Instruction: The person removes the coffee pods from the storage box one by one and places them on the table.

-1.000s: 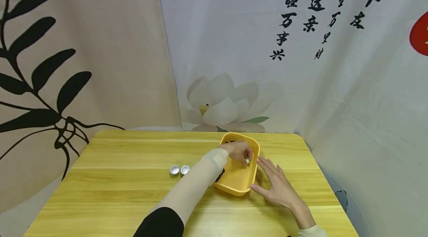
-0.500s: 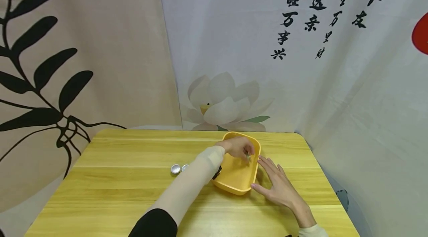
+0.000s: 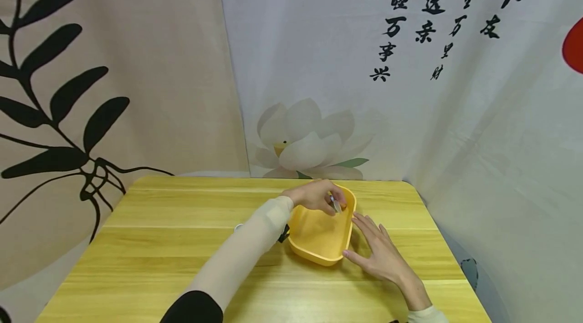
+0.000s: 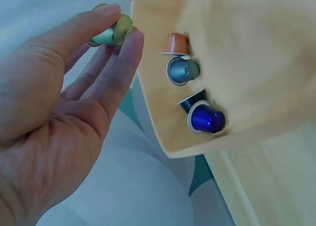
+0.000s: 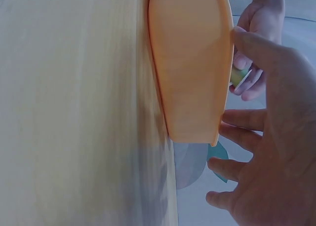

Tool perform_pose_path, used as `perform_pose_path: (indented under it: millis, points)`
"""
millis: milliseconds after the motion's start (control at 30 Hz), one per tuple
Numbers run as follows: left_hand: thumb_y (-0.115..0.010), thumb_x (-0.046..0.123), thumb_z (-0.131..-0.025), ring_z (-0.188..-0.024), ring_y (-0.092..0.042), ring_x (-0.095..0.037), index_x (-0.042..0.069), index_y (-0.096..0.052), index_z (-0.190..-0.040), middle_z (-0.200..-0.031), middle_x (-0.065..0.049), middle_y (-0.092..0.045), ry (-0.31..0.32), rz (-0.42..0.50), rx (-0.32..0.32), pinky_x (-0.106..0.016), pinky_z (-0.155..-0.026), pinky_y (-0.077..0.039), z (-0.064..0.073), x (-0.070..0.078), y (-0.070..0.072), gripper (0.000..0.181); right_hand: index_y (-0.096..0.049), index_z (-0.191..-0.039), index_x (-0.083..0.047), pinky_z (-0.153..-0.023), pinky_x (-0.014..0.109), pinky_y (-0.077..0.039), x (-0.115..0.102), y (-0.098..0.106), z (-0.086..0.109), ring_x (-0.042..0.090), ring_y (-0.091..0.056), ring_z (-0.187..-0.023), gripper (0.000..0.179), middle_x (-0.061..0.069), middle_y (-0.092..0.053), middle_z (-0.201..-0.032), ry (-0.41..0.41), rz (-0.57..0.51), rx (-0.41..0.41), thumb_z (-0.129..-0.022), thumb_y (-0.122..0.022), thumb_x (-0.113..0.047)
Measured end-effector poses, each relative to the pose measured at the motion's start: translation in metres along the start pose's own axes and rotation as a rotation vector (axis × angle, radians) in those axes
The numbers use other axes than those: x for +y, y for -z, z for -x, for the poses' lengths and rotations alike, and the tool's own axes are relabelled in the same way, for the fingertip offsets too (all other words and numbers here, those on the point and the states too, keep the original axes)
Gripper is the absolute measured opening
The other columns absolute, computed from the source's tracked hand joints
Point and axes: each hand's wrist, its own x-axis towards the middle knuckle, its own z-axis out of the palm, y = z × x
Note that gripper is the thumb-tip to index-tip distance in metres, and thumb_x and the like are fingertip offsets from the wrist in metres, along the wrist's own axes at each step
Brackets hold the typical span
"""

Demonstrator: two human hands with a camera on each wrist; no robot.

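Observation:
My left hand [image 3: 318,195] is over the far part of the yellow tray [image 3: 319,257]. In the left wrist view, its thumb and fingertips pinch a green-gold coffee capsule [image 4: 120,31] just outside the rim line. Inside the tray lie an orange capsule [image 4: 177,43], a grey-blue capsule [image 4: 182,70], a dark capsule [image 4: 193,100] and a purple capsule [image 4: 207,119], grouped near one end. With fingers spread, my right hand [image 3: 380,254] touches the tray's right side. From the right wrist, the pinched capsule [image 5: 239,75] shows beyond the rim.
A wooden table [image 3: 159,242] bears the tray. Left of the tray, a silvery capsule rim [image 3: 238,227] peeks from behind my left sleeve [image 3: 246,242]; the sleeve hides most of it. Printed cloth [image 3: 296,59] hangs behind the table's back edge.
My left hand has shifted up and to the left over the tray, carrying the pinched capsule. Its forearm now covers most of two silvery capsules seen earlier. The right hand stays put.

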Motion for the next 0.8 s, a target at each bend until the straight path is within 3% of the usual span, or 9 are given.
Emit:
perform_pose_path:
  millis: [133,300,467,667,800]
  points:
    - [-0.086,0.011,-0.102,-0.115,-0.076,-0.010,0.016,-0.081,-0.132,-0.135,0.000,-0.082,0.013,0.032,0.006,-0.022,-0.102,-0.063,0.010,0.001,0.003,0.031,-0.047,-0.171,-0.009,-0.129,0.089,-0.021,0.000,0.000,0.000,0.055,-0.036,-0.167,0.093,0.016,-0.042,-0.182,-0.006,0.002,-0.002,-0.099,-0.082,-0.057]
    - [-0.088,0.014,-0.101,-0.123,-0.079,-0.020,0.012,-0.081,-0.134,-0.139,-0.005,-0.080,0.022,0.036,0.030,-0.026,-0.102,-0.065,0.025,0.002,0.005,0.034,-0.047,-0.171,-0.011,-0.130,0.088,-0.021,0.000,0.000,0.000,0.055,-0.036,-0.167,0.093,0.016,-0.042,-0.182,-0.008,0.013,0.002,-0.099,-0.083,-0.057]
    - [-0.088,0.014,-0.100,-0.122,-0.081,-0.026,0.009,-0.081,-0.129,-0.133,-0.005,-0.081,-0.009,0.013,0.076,-0.030,-0.103,-0.067,0.039,-0.001,0.008,0.030,-0.047,-0.171,-0.010,-0.130,0.088,-0.021,0.000,-0.001,0.000,0.055,-0.036,-0.167,0.093,0.017,-0.042,-0.182,-0.005,0.012,0.004,-0.099,-0.082,-0.056]
    - [-0.086,0.013,-0.102,-0.119,-0.081,-0.025,0.011,-0.080,-0.131,-0.129,-0.004,-0.082,-0.025,0.106,0.134,-0.028,-0.104,-0.067,0.059,-0.005,0.013,0.030,-0.047,-0.171,-0.008,-0.131,0.088,-0.020,0.000,-0.001,0.000,0.056,-0.036,-0.167,0.094,0.017,-0.041,-0.182,-0.004,0.017,0.003,-0.099,-0.082,-0.057]
    - [-0.086,0.012,-0.102,-0.119,-0.082,-0.024,0.008,-0.078,-0.136,-0.135,-0.006,-0.080,-0.035,0.167,0.172,-0.029,-0.105,-0.067,0.073,-0.008,0.016,0.035,-0.047,-0.171,-0.007,-0.131,0.088,-0.020,0.000,-0.001,0.000,0.055,-0.036,-0.167,0.094,0.017,-0.041,-0.182,-0.006,0.020,0.006,-0.099,-0.082,-0.058]
